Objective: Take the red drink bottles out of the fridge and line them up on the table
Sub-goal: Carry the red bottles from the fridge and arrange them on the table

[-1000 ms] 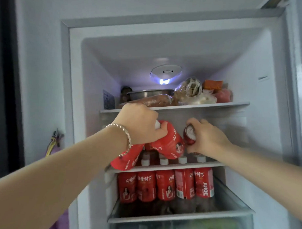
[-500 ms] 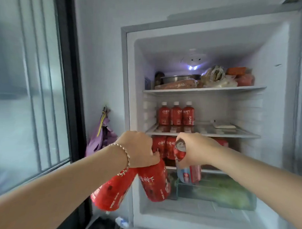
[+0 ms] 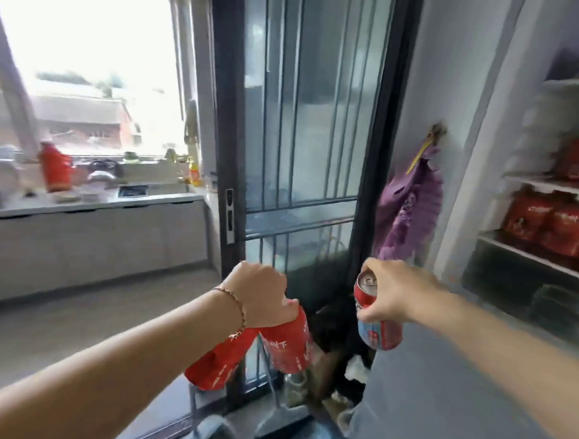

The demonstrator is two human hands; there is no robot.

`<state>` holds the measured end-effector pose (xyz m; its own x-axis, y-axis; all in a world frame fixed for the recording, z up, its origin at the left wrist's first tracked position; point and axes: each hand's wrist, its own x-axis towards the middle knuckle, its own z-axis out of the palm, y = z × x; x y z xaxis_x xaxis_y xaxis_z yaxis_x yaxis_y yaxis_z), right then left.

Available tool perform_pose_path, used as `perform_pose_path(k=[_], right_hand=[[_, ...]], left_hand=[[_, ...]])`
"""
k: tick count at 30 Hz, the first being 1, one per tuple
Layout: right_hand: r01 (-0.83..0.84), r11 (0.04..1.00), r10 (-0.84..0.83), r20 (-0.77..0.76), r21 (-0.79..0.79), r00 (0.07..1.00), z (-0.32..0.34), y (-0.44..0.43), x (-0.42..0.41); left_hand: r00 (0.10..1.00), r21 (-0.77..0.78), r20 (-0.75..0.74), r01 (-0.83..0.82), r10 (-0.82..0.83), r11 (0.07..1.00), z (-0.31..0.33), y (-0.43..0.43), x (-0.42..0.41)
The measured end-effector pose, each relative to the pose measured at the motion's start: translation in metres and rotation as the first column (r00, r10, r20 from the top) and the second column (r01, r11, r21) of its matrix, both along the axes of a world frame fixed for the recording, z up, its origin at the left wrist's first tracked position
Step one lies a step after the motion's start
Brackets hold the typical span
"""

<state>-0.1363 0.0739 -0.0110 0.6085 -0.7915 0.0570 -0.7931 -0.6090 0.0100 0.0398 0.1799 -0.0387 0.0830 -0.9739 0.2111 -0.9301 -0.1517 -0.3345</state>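
My left hand [image 3: 262, 294] grips two red drink bottles by their tops; one bottle [image 3: 288, 345] hangs straight down and the other [image 3: 219, 363] slants down to the left. My right hand [image 3: 394, 292] holds a red and blue drink can [image 3: 375, 316] by its upper part. The open fridge [image 3: 545, 185] is at the right edge, with several more red bottles [image 3: 550, 225] standing on its shelves. No table is in view.
A dark-framed glass sliding door [image 3: 301, 137] stands straight ahead. To the left is a kitchen counter [image 3: 95, 202] under a bright window, with a red container [image 3: 55, 168] on it. A purple cloth [image 3: 410, 207] hangs on the wall beside the fridge. Dark clutter lies on the floor below.
The view has swung left, away from the fridge toward the glass door and kitchen. Both hands, still holding the two bottles and the can, have come out of the fridge.
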Motion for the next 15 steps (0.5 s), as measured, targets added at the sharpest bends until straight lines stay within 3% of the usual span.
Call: perform_pose_path(k=[4,8,10,12,15], right_hand=[[-0.263,0.964,0.263,-0.027,0.032,0.964,-0.026,0.071,0.063],[-0.502,0.862,0.504,-0.014,0.062,0.864,-0.043,0.165,0.121],[-0.629,0.774,0.632,-0.041,0.070,0.774,-0.055,0.242,0.158],[-0.690,0.721,0.693,-0.043,0.064,0.720,-0.059,0.292,0.173],[-0.793,0.603,0.797,-0.052,0.087,0.601,-0.072,0.396,0.198]], left_hand=[[0.966,0.053,-0.043,-0.252,0.255,0.966,-0.031,0.113,0.030],[0.877,0.062,-0.059,-0.474,0.477,0.878,-0.046,0.227,0.049],[0.776,0.061,-0.081,-0.622,0.625,0.780,-0.056,0.319,0.053],[0.729,0.029,-0.130,-0.675,0.673,0.737,-0.060,0.372,0.053],[0.586,0.027,-0.161,-0.802,0.794,0.597,-0.070,0.489,0.041]])
